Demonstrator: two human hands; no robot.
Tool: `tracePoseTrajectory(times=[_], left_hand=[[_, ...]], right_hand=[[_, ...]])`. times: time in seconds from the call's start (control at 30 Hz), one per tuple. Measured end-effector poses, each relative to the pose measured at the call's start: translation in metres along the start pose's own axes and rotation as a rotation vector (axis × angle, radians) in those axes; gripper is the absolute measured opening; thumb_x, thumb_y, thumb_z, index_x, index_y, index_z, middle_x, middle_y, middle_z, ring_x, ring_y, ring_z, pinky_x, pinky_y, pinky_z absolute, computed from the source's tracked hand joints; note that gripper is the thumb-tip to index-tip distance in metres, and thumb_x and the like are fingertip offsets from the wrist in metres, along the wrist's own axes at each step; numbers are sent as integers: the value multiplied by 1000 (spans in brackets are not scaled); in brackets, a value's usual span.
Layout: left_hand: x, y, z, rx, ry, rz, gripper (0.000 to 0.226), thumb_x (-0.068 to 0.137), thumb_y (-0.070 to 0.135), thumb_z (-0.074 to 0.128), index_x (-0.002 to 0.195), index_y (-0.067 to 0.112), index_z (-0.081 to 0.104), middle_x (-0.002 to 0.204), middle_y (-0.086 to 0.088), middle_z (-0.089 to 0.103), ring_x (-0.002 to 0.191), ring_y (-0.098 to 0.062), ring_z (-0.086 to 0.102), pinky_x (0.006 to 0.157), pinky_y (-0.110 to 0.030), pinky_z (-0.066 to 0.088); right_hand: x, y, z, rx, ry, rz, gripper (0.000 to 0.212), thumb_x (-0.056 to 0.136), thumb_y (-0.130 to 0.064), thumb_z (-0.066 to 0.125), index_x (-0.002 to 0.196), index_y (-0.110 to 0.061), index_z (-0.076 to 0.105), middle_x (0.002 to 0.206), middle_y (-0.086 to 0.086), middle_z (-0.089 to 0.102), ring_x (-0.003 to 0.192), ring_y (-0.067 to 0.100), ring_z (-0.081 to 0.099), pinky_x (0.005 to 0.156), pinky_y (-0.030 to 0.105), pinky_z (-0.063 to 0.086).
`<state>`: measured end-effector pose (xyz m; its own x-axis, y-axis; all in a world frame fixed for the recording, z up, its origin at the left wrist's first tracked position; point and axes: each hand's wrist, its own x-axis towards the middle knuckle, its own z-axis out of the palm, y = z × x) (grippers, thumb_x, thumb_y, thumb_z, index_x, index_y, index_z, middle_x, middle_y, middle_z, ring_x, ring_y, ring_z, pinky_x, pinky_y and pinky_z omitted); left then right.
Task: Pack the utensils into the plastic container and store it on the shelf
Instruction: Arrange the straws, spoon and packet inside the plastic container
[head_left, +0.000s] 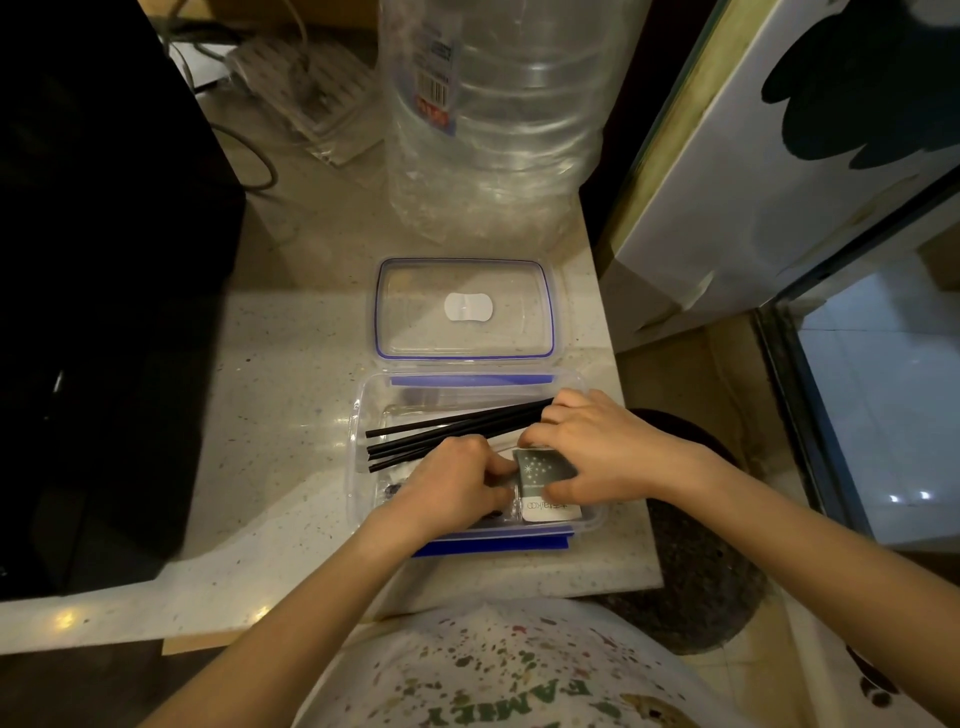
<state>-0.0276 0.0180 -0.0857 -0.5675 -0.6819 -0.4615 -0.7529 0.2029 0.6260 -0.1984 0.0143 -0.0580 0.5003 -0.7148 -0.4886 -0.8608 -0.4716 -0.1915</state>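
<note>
A clear plastic container (363, 415) with blue clips sits open on the pale counter. Its clear lid (462, 309) lies flat just behind it. Several black chopsticks (441, 431) lie slanted inside, tips pointing left. A green and white packet (545, 467) rests at the container's right side. My right hand (597, 452) is over the chopsticks' thick ends and pinches the packet. My left hand (457, 483) is inside the container, fingers curled against the packet's left edge. What lies beneath the hands is hidden.
A big clear water bottle (498, 114) stands behind the lid. A black appliance (93, 312) fills the left side. Cables and a clear packet (306, 98) lie at the back. A white cabinet (779, 171) stands to the right. The counter edge (363, 608) runs close to my body.
</note>
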Motion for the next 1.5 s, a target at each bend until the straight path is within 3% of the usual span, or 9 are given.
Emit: tracePoseTrajectory(times=[0.23,0.47,0.67,0.83,0.93,1.03,1.1,1.2,1.5], left_hand=[[-1,1,2,74,-34,15,21,88,26,56,101,14,69,106,-8,55,92,-22,57,85,-40,51],[0,0,5,0,-12,4,20,89,20,53,77,7,63,90,-13,64,82,-27,61,76,-42,52],[-1,0,6,-40,66,-3,23,90,17,52,100,15,73,95,-9,71,87,-22,64,82,-39,54],[-2,-5,7,42,107,26,24,91,17,50,96,12,73,99,-10,66,92,-22,62,82,-40,52],[-2,-7,6,47,129,25,25,93,19,49,101,12,72,104,-7,65,95,-21,62,85,-40,52],[-2,-7,5,70,131,30,26,92,18,48,104,13,71,106,-8,63,96,-24,61,85,-41,52],[-2,-8,3,85,125,30,26,91,15,48,103,15,71,103,-11,63,94,-26,61,83,-41,51],[0,-9,1,81,117,19,27,89,13,49,102,17,72,101,-11,64,93,-26,61,82,-41,51],[-2,-9,1,78,137,9,26,90,13,48,96,10,73,102,-9,64,92,-23,62,84,-42,52]], right_hand=[[-1,-2,0,9,32,11,41,85,-49,51,116,-22,57,108,-2,56,105,15,40,86,32,32],[0,-11,5,32,79,111,29,93,-38,47,113,-21,61,108,-3,60,112,16,42,106,43,23],[-1,-12,2,101,41,115,27,97,-29,42,122,-28,54,117,-5,60,120,17,40,109,49,19],[-3,-22,-2,-69,109,173,28,97,-37,39,111,-26,61,109,-4,61,118,21,42,112,58,4],[1,-30,2,-189,285,195,12,85,-29,63,86,-21,72,89,-1,67,103,23,54,110,55,19],[7,-26,10,-228,370,28,9,63,-19,81,64,-21,72,69,-3,66,80,21,59,84,41,40],[7,-24,8,-201,228,-108,10,72,-15,74,80,-20,74,81,-2,67,85,20,56,74,36,43],[7,-21,5,-172,83,-169,28,91,-11,51,115,-18,63,108,0,62,102,20,45,85,36,40],[5,-14,3,-86,49,-175,27,93,-17,46,115,-19,62,108,3,55,101,19,43,84,34,38]])
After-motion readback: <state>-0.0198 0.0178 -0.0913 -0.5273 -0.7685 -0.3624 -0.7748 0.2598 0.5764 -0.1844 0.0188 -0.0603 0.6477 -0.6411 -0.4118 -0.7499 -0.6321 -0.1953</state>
